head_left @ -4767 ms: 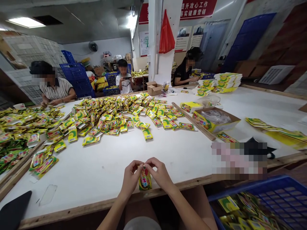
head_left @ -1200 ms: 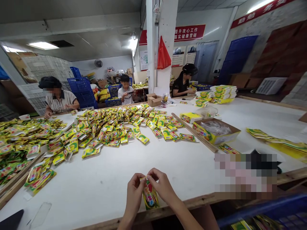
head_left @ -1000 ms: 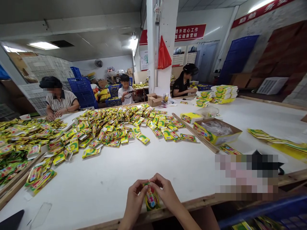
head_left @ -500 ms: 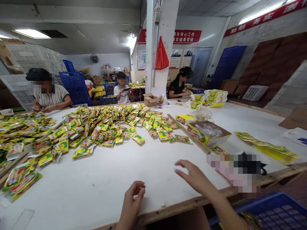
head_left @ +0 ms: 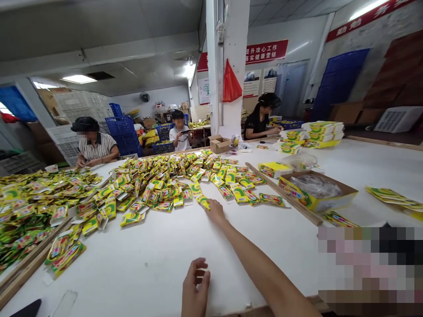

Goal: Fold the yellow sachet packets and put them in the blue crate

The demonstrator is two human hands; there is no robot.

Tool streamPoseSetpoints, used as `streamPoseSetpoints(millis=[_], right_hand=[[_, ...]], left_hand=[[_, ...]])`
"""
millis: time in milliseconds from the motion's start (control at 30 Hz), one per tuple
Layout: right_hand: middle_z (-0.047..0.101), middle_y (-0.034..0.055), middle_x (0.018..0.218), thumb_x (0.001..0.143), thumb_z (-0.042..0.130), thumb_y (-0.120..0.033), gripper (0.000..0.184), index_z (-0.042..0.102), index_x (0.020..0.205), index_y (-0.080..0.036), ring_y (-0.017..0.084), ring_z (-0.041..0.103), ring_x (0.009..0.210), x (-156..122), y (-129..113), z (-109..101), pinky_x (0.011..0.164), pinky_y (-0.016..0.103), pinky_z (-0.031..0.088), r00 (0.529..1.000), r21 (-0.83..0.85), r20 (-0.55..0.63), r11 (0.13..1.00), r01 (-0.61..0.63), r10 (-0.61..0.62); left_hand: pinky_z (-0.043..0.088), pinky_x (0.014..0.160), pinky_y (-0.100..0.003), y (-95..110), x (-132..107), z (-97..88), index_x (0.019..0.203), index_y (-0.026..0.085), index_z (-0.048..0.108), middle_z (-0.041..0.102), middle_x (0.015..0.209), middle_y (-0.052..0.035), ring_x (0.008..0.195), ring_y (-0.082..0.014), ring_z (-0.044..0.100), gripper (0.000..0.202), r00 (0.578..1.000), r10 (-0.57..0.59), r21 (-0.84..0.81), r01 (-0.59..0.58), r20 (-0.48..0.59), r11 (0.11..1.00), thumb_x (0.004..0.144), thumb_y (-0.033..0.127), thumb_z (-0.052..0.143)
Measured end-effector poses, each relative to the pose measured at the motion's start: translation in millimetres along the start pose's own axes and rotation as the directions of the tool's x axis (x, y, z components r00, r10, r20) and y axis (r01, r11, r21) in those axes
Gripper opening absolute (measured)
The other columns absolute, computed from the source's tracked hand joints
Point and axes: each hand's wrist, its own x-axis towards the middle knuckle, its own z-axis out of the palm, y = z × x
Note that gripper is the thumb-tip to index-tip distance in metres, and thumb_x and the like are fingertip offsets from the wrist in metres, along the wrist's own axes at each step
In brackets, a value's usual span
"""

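Observation:
My right hand (head_left: 215, 209) is stretched far forward across the white table (head_left: 158, 255), its fingers on a yellow packet (head_left: 203, 201) at the near edge of the big heap of yellow-green packets (head_left: 165, 180). Whether it grips the packet or only touches it does not show. My left hand (head_left: 194, 288) rests near the table's front edge, fingers loosely curled, with nothing in them.
A wooden strip (head_left: 282, 193) runs diagonally right of the heap. Beyond it sits an open cardboard box (head_left: 317, 191) and flat yellow cards (head_left: 393, 198). More packets (head_left: 36, 207) cover the left side. Three people sit at the far side; a white pillar (head_left: 228, 66) stands behind.
The packet held in both hands a second ago is gone from them. My right hand has since reached forward to the heap. My left hand has stayed near the front edge.

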Motion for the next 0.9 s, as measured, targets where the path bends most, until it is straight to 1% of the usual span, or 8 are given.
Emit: streamPoseSetpoints(millis=[167, 233, 300, 367, 467, 567, 700, 900], right_hand=[[0.060, 0.0116, 0.110, 0.091, 0.034, -0.046, 0.041, 0.042, 0.117, -0.015, 0.018, 0.061, 0.095, -110, 5, -23, 0.083, 0.031, 0.046, 0.952, 0.359, 0.304, 0.929, -0.088, -0.027], [0.056, 0.0141, 0.116, 0.089, 0.038, -0.053, 0.045, 0.043, 0.114, -0.016, 0.020, 0.061, 0.097, -160, 5, -28, 0.087, 0.036, 0.045, 0.851, 0.693, 0.508, 0.650, -0.312, -0.133], [0.058, 0.0143, 0.112, 0.086, 0.049, -0.050, 0.041, 0.046, 0.106, -0.015, 0.021, 0.060, 0.099, -197, 5, -30, 0.091, 0.037, 0.043, 0.823, 0.747, 0.539, 0.552, -0.370, -0.178], [0.059, 0.0129, 0.109, 0.084, 0.056, -0.043, 0.035, 0.047, 0.103, -0.015, 0.020, 0.058, 0.101, -216, 6, -29, 0.092, 0.035, 0.043, 0.866, 0.724, 0.468, 0.637, -0.263, -0.175], [0.057, 0.0098, 0.112, 0.085, 0.055, -0.038, 0.040, 0.037, 0.116, -0.020, 0.018, 0.059, 0.097, -221, 9, -28, 0.087, 0.032, 0.046, 0.956, 0.662, 0.260, 0.745, -0.077, -0.132], [0.056, 0.0067, 0.109, 0.088, 0.049, -0.036, 0.038, 0.034, 0.120, -0.023, 0.015, 0.060, 0.088, -218, 12, -27, 0.082, 0.029, 0.047, 0.990, 0.569, 0.108, 0.822, 0.018, -0.096], [0.059, 0.0037, 0.091, 0.088, 0.046, -0.035, 0.027, 0.046, 0.110, -0.019, 0.015, 0.059, 0.078, -213, 12, -32, 0.071, 0.025, 0.046, 0.971, 0.455, 0.202, 0.890, 0.023, -0.128], [0.056, 0.0026, 0.074, 0.086, 0.048, -0.033, 0.021, 0.054, 0.078, -0.014, 0.014, 0.052, 0.073, -198, -2, -40, 0.067, 0.024, 0.040, 0.962, 0.331, 0.215, 0.940, 0.088, -0.166]], left_hand=[[0.047, 0.088, -0.032, -4, 10, -5.8, 0.128, 0.017, 0.033, 0.047, 0.125, -0.0178, 0.108, -0.0223, 0.055, 0.066, 0.983, -0.083, -0.225, 0.045, -0.164, 0.973, 0.077, 0.048, 0.061], [0.046, 0.089, -0.033, -1, 11, -7.2, 0.130, 0.018, 0.030, 0.048, 0.125, -0.0176, 0.111, -0.0238, 0.053, 0.068, 0.989, -0.090, -0.297, 0.052, -0.115, 0.953, 0.077, 0.046, 0.063], [0.046, 0.089, -0.035, 5, 8, -7.3, 0.129, 0.018, 0.030, 0.051, 0.122, -0.0172, 0.109, -0.0244, 0.055, 0.064, 0.997, -0.066, -0.326, 0.074, 0.034, 0.943, 0.080, 0.044, 0.061], [0.046, 0.087, -0.034, 13, 2, -6.5, 0.127, 0.018, 0.029, 0.053, 0.119, -0.0157, 0.105, -0.0235, 0.057, 0.055, 0.984, -0.030, -0.308, 0.083, 0.173, 0.948, 0.085, 0.041, 0.056], [0.048, 0.080, -0.031, 19, -6, -5.4, 0.129, 0.023, 0.025, 0.053, 0.116, -0.0115, 0.098, -0.0204, 0.058, 0.050, 0.973, 0.009, -0.256, 0.051, 0.230, 0.965, 0.089, 0.039, 0.051], [0.048, 0.074, -0.029, 18, -10, -6.3, 0.130, 0.025, 0.025, 0.052, 0.106, -0.0072, 0.089, -0.0169, 0.059, 0.050, 0.958, 0.010, -0.213, 0.054, 0.288, 0.976, 0.089, 0.037, 0.051], [0.047, 0.068, -0.026, 14, -6, -10.0, 0.118, 0.019, 0.039, 0.053, 0.094, -0.0051, 0.077, -0.0131, 0.057, 0.041, 0.921, -0.004, -0.193, 0.086, 0.391, 0.977, 0.085, 0.035, 0.058], [0.047, 0.077, -0.029, 18, 6, -8.3, 0.098, 0.013, 0.048, 0.057, 0.095, -0.0080, 0.086, -0.0157, 0.057, 0.023, 0.937, 0.072, -0.169, -0.014, 0.342, 0.986, 0.088, 0.034, 0.053]])
